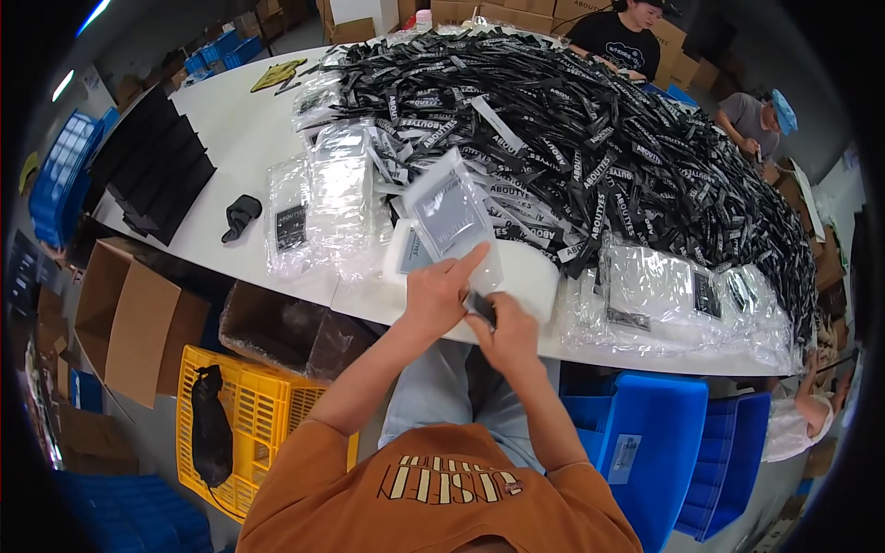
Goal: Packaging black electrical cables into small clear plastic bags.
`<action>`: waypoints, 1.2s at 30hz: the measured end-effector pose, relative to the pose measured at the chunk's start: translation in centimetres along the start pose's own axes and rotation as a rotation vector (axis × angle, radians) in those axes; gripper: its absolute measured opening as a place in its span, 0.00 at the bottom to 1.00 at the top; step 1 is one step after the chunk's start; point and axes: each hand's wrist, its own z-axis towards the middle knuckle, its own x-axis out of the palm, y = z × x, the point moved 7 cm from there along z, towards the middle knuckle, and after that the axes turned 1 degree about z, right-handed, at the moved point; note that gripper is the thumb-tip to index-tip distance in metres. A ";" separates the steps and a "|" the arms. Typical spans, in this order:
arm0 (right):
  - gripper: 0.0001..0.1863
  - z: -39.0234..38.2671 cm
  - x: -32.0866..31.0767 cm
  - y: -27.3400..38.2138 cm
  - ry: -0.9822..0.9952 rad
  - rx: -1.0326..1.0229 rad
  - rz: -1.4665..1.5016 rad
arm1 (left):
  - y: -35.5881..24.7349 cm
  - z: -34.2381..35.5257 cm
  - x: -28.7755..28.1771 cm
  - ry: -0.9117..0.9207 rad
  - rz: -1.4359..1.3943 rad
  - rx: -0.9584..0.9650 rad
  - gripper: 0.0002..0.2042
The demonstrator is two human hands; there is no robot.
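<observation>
A clear plastic bag (pixel 449 210) with a grey printed panel stands tilted over the table's near edge. My left hand (pixel 439 293) grips its lower end, index finger stretched along the plastic. Close beside it, my right hand (pixel 507 332) pinches a small dark folded piece (pixel 479 310); its kind is mostly hidden by the fingers. Beneath the bag lies a white padded sheet or stack (pixel 533 275), with another printed bag partly covered there. A large heap of black printed fabric strips (pixel 562 147) rises just beyond my hands.
Stacks of clear bags lie left (pixel 341 198) and right (pixel 664 290). A black crumpled item (pixel 241 217) and black upright folders (pixel 152 166) stand farther left. Below are a yellow crate (pixel 244 424), blue bins (pixel 654 442) and a cardboard box (pixel 134 323). Co-workers (pixel 618 41) sit across the table.
</observation>
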 end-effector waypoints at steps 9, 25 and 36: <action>0.16 -2.4 4.9 -3.9 0.325 0.501 0.703 | -0.4 -3.9 2.0 0.042 -0.003 0.007 0.32; 0.04 -1.4 3.4 -6.2 0.091 0.192 0.482 | -4.0 -4.5 3.1 0.304 -0.017 0.259 0.30; 0.07 -1.6 1.0 -4.6 -0.115 0.097 0.359 | 6.6 -5.4 6.2 -0.027 -1.574 -1.184 0.15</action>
